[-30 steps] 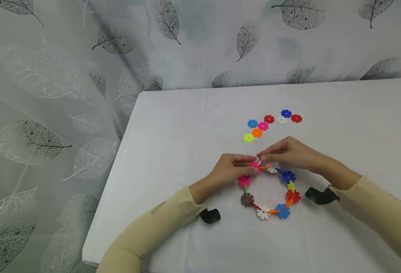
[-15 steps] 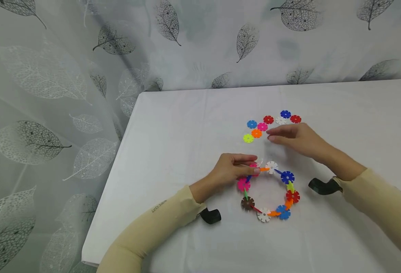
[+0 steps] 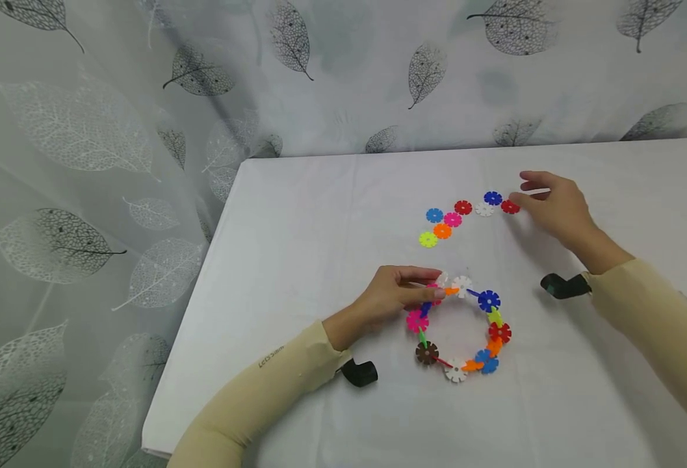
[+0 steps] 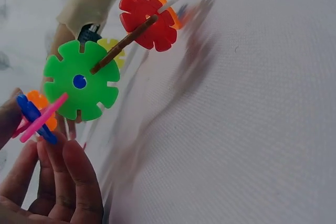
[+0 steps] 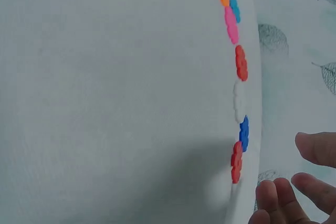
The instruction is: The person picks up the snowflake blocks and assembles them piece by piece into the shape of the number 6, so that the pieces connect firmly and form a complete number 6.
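Note:
In the head view my left hand (image 3: pixel 392 292) pinches a ring of slotted plastic snowflake discs (image 3: pixel 489 301) at its back left, by a pink disc and a white one. The left wrist view shows thumb and fingers at a blue disc (image 4: pixel 29 109) and a pink disc (image 4: pixel 44 117) of that ring. A green disc (image 4: pixel 65 64) joins on, with a brown disc (image 4: pixel 118 48) edge-on between it and a red one (image 4: pixel 136 11). My right hand (image 3: pixel 559 205) hovers over a loose red disc (image 3: pixel 511 207), fingers spread, holding nothing.
Several loose discs lie in a slanting row, from a yellow one (image 3: pixel 428 239) through an orange one (image 3: pixel 442 231) to a dark blue one (image 3: pixel 492 198). They rest on a white-covered table (image 3: pixel 296 227). A leaf-patterned curtain (image 3: pixel 343 78) hangs behind it.
My right hand has left the ring and moved back and right, past the loose discs, to the red one at the far end. My left hand keeps hold of the ring.

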### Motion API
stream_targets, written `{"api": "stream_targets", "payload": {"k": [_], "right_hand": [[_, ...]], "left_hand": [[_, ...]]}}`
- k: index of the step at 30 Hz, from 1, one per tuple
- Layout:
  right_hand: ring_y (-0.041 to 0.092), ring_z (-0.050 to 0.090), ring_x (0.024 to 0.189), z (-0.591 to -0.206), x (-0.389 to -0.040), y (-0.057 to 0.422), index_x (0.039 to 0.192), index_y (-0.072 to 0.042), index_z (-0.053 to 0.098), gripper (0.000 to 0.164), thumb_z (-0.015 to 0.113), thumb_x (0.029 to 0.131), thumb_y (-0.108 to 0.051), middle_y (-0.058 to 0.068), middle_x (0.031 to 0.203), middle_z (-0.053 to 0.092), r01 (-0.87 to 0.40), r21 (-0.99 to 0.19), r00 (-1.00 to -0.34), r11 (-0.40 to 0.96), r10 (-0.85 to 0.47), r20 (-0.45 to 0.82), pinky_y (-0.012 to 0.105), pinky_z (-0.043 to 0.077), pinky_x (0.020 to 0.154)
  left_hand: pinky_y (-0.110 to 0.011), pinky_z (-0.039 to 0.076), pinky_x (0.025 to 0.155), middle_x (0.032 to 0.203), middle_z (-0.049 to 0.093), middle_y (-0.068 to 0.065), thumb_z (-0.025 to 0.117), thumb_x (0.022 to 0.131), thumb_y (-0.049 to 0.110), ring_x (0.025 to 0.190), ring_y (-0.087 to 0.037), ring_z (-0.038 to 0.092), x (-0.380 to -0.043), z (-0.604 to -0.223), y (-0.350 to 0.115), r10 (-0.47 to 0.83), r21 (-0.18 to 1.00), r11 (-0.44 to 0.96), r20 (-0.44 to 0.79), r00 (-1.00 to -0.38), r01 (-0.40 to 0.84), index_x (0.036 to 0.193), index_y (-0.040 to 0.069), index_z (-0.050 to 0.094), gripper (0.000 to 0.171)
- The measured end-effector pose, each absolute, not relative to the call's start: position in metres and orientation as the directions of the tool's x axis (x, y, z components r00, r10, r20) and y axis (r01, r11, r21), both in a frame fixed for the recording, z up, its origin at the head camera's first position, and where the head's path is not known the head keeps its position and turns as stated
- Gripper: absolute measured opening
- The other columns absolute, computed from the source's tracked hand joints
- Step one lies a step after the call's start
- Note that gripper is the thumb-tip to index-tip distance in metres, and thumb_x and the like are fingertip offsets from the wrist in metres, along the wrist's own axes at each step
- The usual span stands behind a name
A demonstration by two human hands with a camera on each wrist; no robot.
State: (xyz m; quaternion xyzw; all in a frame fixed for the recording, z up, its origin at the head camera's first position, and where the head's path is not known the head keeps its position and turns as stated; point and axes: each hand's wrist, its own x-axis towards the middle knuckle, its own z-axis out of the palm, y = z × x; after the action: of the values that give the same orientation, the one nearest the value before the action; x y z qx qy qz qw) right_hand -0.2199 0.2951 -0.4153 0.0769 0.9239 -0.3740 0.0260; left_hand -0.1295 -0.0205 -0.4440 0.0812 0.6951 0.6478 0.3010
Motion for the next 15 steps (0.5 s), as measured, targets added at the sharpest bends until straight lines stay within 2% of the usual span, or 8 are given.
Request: {"api": "stream_targets", "payload": {"k": [4,7,11,15], "right_hand": [[0.050,0.042,0.129,-0.425,-0.223,0.303,0.158,-0.008,0.032,0.067,0.053,0.104,-0.041,0.029,0.142,0.047,0.183,-0.651,-0.983,0.736,0.121,-0.139,0.066,0.042,0.100],[0.051,0.042,0.127,-0.430,-0.224,0.307,0.157,-0.006,0.035,0.065,0.054,0.104,-0.038,0.030,0.139,0.048,0.192,-0.629,-0.980,0.754,0.115,-0.161,0.067,0.041,0.099],[0.051,0.044,0.123,-0.435,-0.227,0.306,0.153,-0.004,0.042,0.063,0.056,0.103,-0.039,0.030,0.135,0.049,0.197,-0.594,-0.978,0.780,0.113,-0.176,0.064,0.045,0.096],[0.051,0.045,0.120,-0.439,-0.230,0.305,0.147,-0.004,0.051,0.060,0.059,0.101,-0.041,0.030,0.133,0.051,0.186,-0.561,-0.979,0.807,0.103,-0.176,0.062,0.048,0.092]], "left_hand": [[-0.023,0.054,0.069,0.101,0.076,0.001,0.080,0.089,0.017,0.093,-0.014,0.072,-0.129,-0.445,-0.021,0.511,0.954,0.124,-0.296,-0.807,-0.272,0.123,0.016,0.075,0.034],[-0.023,0.056,0.073,0.102,0.077,-0.001,0.080,0.089,0.015,0.094,-0.016,0.072,-0.129,-0.445,-0.022,0.511,0.959,0.097,-0.278,-0.813,-0.266,0.122,0.015,0.075,0.033],[-0.025,0.057,0.074,0.108,0.074,0.003,0.080,0.089,0.014,0.093,-0.016,0.071,-0.128,-0.445,-0.023,0.501,0.966,0.088,-0.254,-0.827,-0.243,0.121,0.014,0.076,0.033],[-0.024,0.054,0.069,0.109,0.073,0.006,0.082,0.088,0.014,0.088,-0.016,0.071,-0.127,-0.443,-0.022,0.492,0.974,0.101,-0.225,-0.841,-0.202,0.119,0.016,0.077,0.032]]}}
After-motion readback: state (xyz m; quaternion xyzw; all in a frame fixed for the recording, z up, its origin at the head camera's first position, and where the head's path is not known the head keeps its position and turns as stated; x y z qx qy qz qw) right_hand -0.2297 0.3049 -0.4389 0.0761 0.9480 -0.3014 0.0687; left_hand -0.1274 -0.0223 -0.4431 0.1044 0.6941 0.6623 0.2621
